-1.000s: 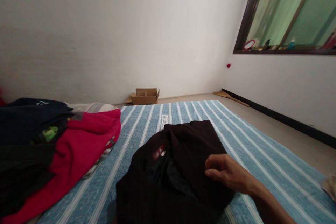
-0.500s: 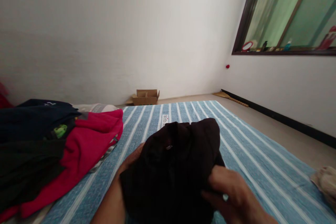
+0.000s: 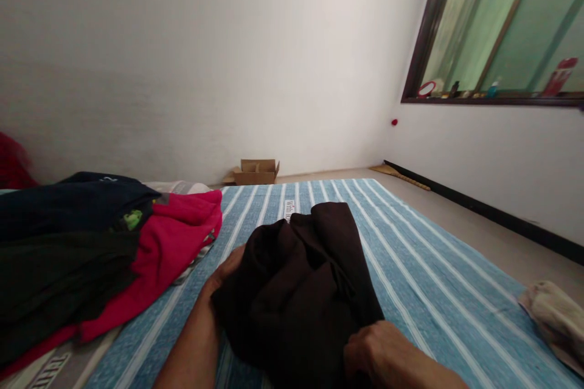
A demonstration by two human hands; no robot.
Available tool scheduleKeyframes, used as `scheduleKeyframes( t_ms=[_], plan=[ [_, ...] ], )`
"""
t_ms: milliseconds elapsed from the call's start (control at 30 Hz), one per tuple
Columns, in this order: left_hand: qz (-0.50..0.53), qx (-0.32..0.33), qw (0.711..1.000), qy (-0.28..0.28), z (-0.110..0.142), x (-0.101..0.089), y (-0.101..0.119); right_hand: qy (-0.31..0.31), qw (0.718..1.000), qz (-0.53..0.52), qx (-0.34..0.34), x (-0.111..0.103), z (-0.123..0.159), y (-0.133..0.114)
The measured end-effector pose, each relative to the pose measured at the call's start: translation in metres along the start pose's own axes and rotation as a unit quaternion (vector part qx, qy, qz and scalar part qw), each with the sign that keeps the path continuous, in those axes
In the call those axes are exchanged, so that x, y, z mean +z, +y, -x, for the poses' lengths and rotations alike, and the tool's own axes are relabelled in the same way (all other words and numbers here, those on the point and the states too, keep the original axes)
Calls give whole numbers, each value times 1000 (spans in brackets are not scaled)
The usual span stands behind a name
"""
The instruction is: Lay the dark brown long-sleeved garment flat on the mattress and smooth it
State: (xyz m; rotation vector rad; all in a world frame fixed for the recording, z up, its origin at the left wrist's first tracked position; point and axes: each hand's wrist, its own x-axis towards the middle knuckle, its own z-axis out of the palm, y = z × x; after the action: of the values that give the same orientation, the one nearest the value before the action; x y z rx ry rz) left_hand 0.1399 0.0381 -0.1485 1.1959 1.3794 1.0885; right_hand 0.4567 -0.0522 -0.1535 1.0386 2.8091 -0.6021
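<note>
Gripping a bunched dark brown garment (image 3: 301,292) from both sides, the left hand (image 3: 227,270) tucks fingers under its left edge and the right hand (image 3: 381,355) closes on the near corner, keeping it gathered on the blue striped mat (image 3: 424,279), beside a red garment (image 3: 168,249).

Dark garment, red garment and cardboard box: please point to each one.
dark garment (image 3: 296,292), head view, middle of the bundle
red garment (image 3: 171,240), head view, upper fold
cardboard box (image 3: 255,173), head view, front wall

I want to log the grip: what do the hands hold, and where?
Both hold the dark garment: left hand at its left edge, right hand at its near right corner.
</note>
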Motion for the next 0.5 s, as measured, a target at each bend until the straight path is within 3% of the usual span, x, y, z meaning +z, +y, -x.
scheduleKeyframes(
  t_ms=[100,167,267,333,367,433,500],
  plan=[
    [-24,1,995,-96,-4,-2,-8,28,987,-161,0,-23,16,1],
    [-55,4,991,-125,-4,-5,-10,65,972,-224,29,-40,20,3],
    [-65,-5,989,-135,4,-10,-9,225,953,-137,150,-57,9,16],
    [-28,-26,993,-109,16,-13,-7,320,913,-31,251,-59,-6,35],
    [-7,-41,995,-91,22,-14,-6,339,895,-10,289,-58,-14,47],
    [23,-66,995,-73,35,-15,-5,334,877,-71,338,-48,-30,72],
    [18,-75,993,-92,44,-14,-8,318,865,-218,322,-33,-44,93]
  ],
)
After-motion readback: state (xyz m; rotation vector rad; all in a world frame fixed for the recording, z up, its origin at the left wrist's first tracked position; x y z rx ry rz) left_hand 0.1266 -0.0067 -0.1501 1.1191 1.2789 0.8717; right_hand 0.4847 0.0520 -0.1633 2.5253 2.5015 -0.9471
